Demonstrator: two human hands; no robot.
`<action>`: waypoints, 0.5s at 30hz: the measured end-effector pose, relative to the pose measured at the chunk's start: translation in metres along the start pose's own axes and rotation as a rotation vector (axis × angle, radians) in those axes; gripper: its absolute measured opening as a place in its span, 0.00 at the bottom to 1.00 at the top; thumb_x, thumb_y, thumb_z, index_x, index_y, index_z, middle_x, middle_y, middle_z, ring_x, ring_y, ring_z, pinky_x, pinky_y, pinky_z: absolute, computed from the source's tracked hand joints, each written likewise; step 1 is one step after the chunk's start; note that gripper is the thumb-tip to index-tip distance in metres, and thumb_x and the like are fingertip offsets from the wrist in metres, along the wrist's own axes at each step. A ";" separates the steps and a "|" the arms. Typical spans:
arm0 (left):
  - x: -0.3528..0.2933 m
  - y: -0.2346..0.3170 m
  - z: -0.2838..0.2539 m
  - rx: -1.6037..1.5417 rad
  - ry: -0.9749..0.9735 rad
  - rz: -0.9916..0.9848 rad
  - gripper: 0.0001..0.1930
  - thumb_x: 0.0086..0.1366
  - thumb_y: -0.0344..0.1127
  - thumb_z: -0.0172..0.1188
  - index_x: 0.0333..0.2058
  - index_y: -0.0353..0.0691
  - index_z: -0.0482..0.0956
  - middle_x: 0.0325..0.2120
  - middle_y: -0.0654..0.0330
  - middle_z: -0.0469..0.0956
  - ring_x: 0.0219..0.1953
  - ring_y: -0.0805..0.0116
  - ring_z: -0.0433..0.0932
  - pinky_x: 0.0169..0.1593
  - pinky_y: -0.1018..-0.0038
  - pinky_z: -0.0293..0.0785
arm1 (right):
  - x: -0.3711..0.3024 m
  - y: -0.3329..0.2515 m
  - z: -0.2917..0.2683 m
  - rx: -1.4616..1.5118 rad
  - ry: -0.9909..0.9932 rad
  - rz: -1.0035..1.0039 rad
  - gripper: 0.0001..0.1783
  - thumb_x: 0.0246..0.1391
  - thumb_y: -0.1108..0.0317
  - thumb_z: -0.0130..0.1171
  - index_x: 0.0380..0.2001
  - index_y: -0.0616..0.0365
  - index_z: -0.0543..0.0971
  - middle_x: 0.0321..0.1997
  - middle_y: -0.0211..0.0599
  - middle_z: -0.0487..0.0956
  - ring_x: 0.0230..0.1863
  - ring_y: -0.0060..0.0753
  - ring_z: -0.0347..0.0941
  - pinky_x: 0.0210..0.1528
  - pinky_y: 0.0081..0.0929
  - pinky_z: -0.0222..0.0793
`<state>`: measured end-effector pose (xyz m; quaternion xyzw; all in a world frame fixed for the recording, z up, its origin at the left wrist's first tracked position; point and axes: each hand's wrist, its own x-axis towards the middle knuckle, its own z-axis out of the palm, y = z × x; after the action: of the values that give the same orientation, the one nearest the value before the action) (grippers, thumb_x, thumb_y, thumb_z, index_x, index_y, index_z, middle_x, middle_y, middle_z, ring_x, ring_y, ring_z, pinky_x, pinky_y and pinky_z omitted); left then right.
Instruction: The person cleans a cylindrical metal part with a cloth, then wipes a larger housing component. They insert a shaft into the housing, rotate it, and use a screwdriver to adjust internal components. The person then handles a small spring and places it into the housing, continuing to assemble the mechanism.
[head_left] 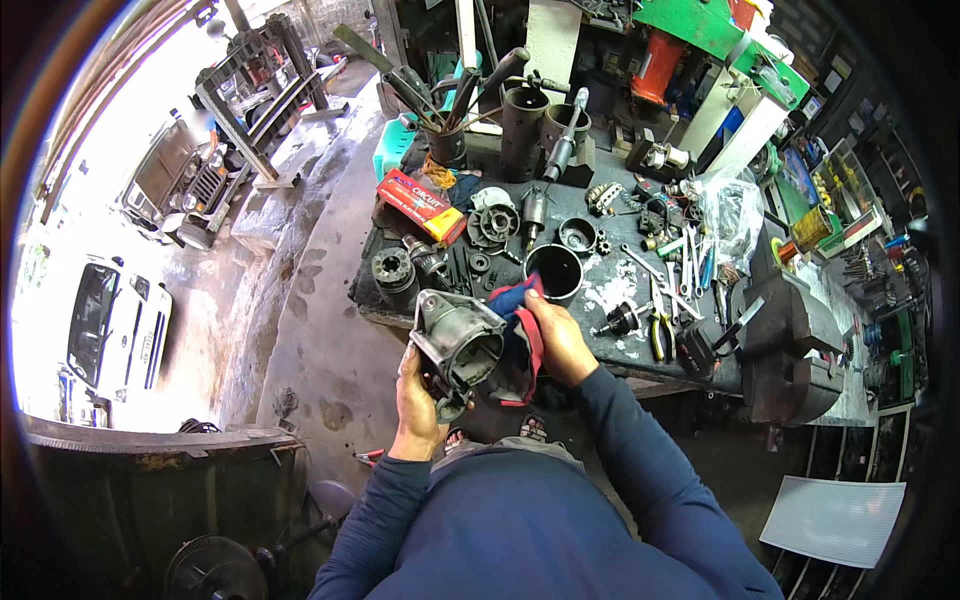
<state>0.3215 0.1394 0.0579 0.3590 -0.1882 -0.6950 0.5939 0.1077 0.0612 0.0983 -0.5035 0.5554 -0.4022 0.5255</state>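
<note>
My left hand (415, 405) is closed around the lower left side of a grey cast-metal housing (455, 335), whose round opening faces right. My right hand (560, 340) grips a blue and red cloth (520, 350) between thumb and fingers; the cloth hangs down close beside the housing's opening. Whether cloth and housing touch, I cannot tell. Both are held up at the bench's near edge. Just beyond my right hand a black open cylinder (553, 272) stands on the bench. An armature (535, 215) and a round metal end piece (493, 220) lie behind it.
The dark workbench (610, 340) carries a red box (420, 207), several wrenches (690, 262), pliers (662, 335) and a clear plastic bag (733, 215). A large vise (795, 345) sits at its right end. Tall dark cylinders (523, 125) stand at the back. Vehicles are outside at left.
</note>
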 end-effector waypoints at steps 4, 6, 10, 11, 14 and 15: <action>0.005 0.003 -0.003 0.128 0.025 -0.018 0.36 0.76 0.70 0.43 0.67 0.48 0.72 0.56 0.58 0.83 0.50 0.61 0.87 0.49 0.61 0.88 | -0.030 -0.014 0.022 -0.400 -0.053 -0.674 0.24 0.71 0.55 0.58 0.58 0.63 0.81 0.60 0.50 0.84 0.60 0.55 0.81 0.64 0.42 0.75; 0.001 0.006 -0.005 -0.069 -0.159 0.021 0.37 0.77 0.68 0.43 0.71 0.46 0.69 0.61 0.56 0.80 0.61 0.59 0.81 0.66 0.60 0.78 | -0.037 -0.021 0.023 -0.383 -0.108 -0.732 0.23 0.67 0.59 0.63 0.59 0.63 0.81 0.68 0.53 0.78 0.68 0.59 0.75 0.69 0.44 0.71; -0.008 -0.003 -0.005 0.030 -0.101 0.019 0.36 0.76 0.65 0.50 0.69 0.42 0.71 0.59 0.57 0.81 0.59 0.61 0.82 0.65 0.60 0.79 | -0.039 -0.022 0.016 -0.337 0.037 -0.675 0.16 0.67 0.60 0.65 0.49 0.62 0.84 0.52 0.49 0.82 0.49 0.53 0.83 0.51 0.41 0.80; -0.011 -0.008 -0.004 0.036 -0.066 0.026 0.36 0.76 0.64 0.53 0.68 0.41 0.72 0.59 0.57 0.82 0.57 0.62 0.83 0.63 0.61 0.80 | -0.040 -0.021 0.013 -0.386 0.037 -0.650 0.15 0.67 0.61 0.64 0.47 0.62 0.84 0.46 0.47 0.81 0.44 0.53 0.81 0.47 0.43 0.78; -0.012 -0.016 -0.007 0.195 -0.051 0.140 0.36 0.75 0.63 0.56 0.63 0.34 0.76 0.52 0.56 0.84 0.49 0.65 0.86 0.54 0.66 0.84 | -0.045 -0.021 0.002 -0.349 0.030 -0.602 0.14 0.69 0.63 0.62 0.45 0.65 0.84 0.41 0.46 0.79 0.39 0.50 0.80 0.41 0.40 0.77; -0.012 -0.016 -0.009 0.244 -0.039 0.199 0.36 0.75 0.63 0.56 0.62 0.32 0.77 0.51 0.56 0.85 0.48 0.65 0.86 0.53 0.66 0.84 | -0.048 -0.024 -0.003 -0.354 0.034 -0.587 0.14 0.70 0.63 0.61 0.46 0.65 0.84 0.40 0.44 0.78 0.39 0.46 0.80 0.41 0.37 0.76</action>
<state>0.3172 0.1557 0.0443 0.3944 -0.3174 -0.6117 0.6079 0.1048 0.1043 0.1304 -0.7184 0.4568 -0.4420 0.2826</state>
